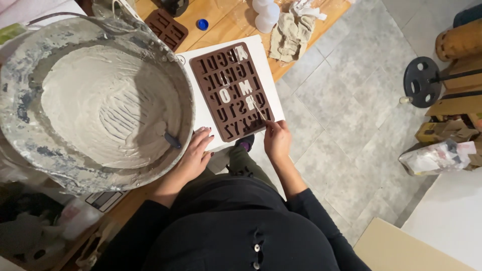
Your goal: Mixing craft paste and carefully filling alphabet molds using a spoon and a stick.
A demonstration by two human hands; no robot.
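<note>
**Right hand working a stick in the letter mould, left hand on the bucket rim**

Nearest us: our dark top with two small buttons (256, 255), both sleeves running out toward the work. Below, between the arms, a dark shoe (245, 144) on the grey tile floor (341, 115).

Left hand (193, 156): resting against the near rim of the big metal bucket (20, 108). Fingers together, laid flat on the rim, not wrapped round anything. Just beside the fingertips a small dark tool tip (172, 140) sticks out of the grey wet mix (108, 108) that fills the bucket; we can't tell if the hand touches it.

Right hand (277, 141): fingers pinched shut on a thin pale stick (258, 109). Stick angles up-left, tip in a cavity of the brown silicone letter mould (232, 90). A few cavities hold pale fill, the rest look bare.

Mould lies flat on a white board (268, 75), board sits at the wooden table (221, 25) edge, just right of the bucket.

Further out on the table: a second brown mould (166, 27), a blue bottle cap (202, 24), white round pieces (264, 15), a crumpled dirty rag (291, 35).

Far right on the floor: a black weight plate on a bar (422, 82), a clear plastic bag (437, 156) of bits.
</note>
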